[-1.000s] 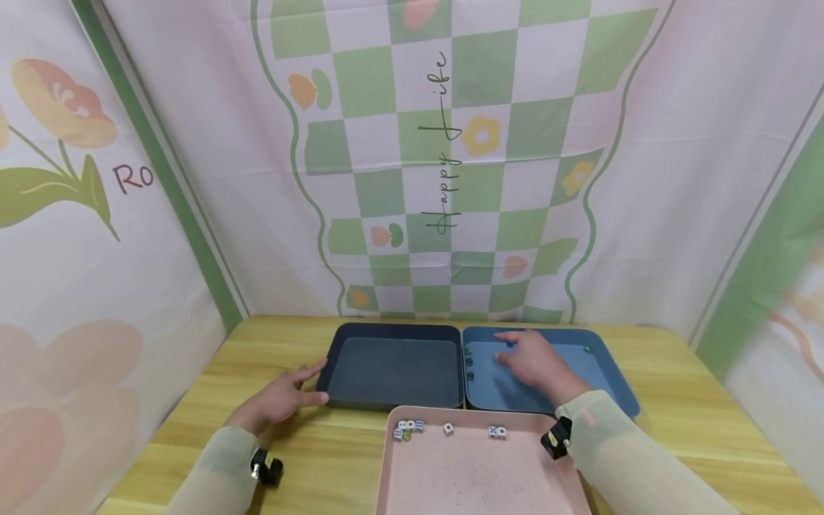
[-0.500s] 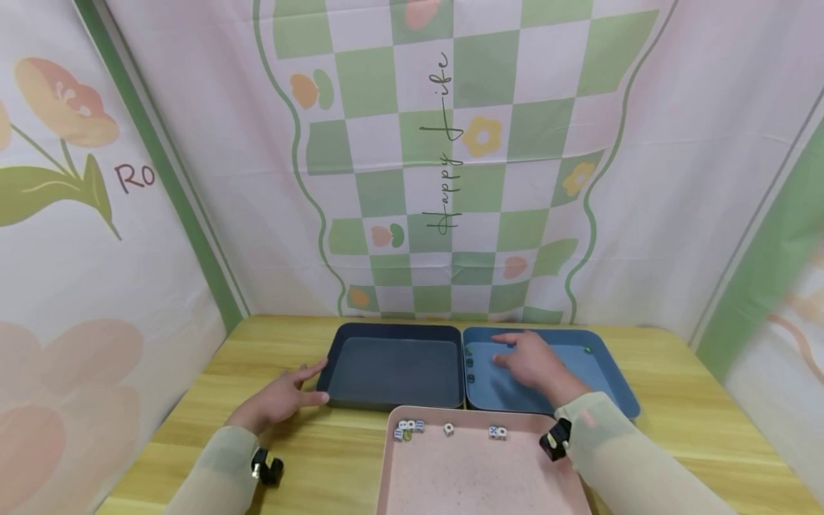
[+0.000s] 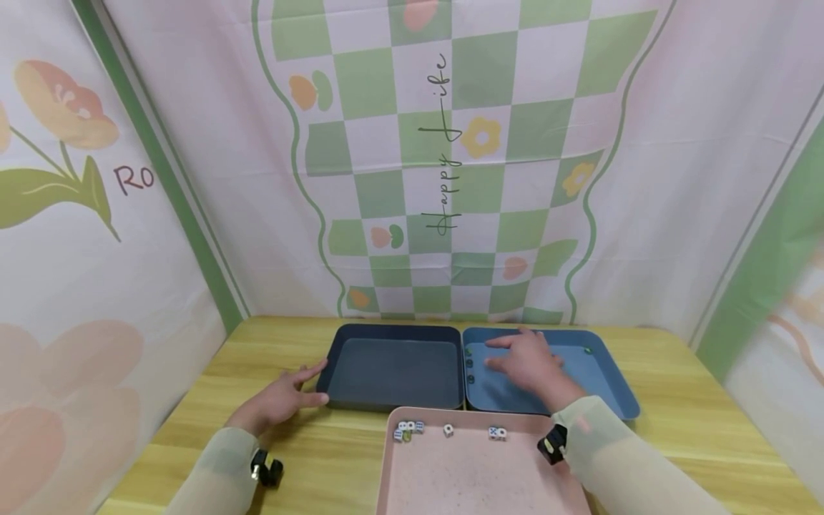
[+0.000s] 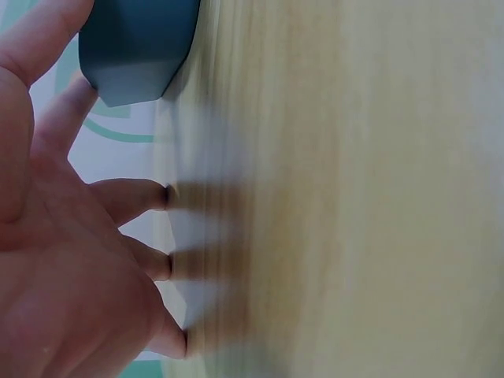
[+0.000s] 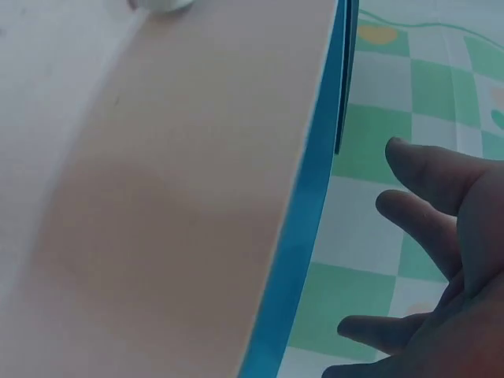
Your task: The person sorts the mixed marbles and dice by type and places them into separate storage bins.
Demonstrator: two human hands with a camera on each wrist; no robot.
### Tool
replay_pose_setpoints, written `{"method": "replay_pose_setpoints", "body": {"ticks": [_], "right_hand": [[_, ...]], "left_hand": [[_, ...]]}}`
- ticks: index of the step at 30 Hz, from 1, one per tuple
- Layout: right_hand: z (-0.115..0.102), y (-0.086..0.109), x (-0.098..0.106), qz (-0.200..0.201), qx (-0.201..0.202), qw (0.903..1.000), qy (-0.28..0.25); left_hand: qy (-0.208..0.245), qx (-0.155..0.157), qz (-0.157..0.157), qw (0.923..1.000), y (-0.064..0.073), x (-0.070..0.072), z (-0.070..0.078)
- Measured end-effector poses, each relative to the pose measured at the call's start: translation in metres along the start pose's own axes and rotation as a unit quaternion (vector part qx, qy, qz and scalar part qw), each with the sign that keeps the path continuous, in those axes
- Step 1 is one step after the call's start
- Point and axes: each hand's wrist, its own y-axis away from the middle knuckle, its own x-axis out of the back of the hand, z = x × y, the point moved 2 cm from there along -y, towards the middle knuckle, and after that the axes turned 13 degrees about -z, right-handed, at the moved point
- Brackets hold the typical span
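My left hand is at the left end of a dark navy tray, thumb and index finger spread against its rim. In the left wrist view the other fingertips come down on the tabletop beside the tray. Over the blue tray hangs my right hand, fingers spread and nothing visible between them in the right wrist view. Small dark green dice line the blue tray's left wall. Another small green piece lies towards its far right corner; the hand hides part of the floor.
A pink tray sits nearest me, below the blue tray and under my right wrist. Along its far side lie several white dice, with a yellow-green piece among them. The wooden table ends at a patterned curtain.
My right hand has shifted slightly left over the blue tray, towards the dark green dice. The left hand and the trays have stayed in place.
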Motion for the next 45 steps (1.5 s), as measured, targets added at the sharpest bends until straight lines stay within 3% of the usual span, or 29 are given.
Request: {"method": "replay_pose_setpoints", "body": {"ticks": [11,19,27,33,39,45], "right_hand": [[-0.027,0.006,-0.015,-0.007,0.035,0.9987,0.035],[-0.054,0.024,-0.028,0.016,0.1,0.9925,0.068],[-0.072,0.032,-0.052,-0.003,0.194,0.9754,0.104],[-0.078,0.035,-0.069,-0.044,0.252,0.9603,0.112],[-0.082,0.035,-0.085,-0.089,0.273,0.947,0.145],[-0.083,0.034,-0.092,-0.099,0.273,0.9442,0.155]], "left_hand": [[0.005,0.0,-0.002,1.0,0.002,-0.001,0.003],[0.011,-0.001,0.0,0.9999,0.001,-0.001,0.002],[0.007,0.0,-0.001,1.0,0.002,-0.001,0.003],[0.006,-0.001,-0.001,1.0,0.002,-0.001,0.004],[0.0,-0.002,0.004,1.0,0.003,-0.002,0.003],[0.001,-0.003,0.004,1.0,0.002,-0.002,0.003]]}}
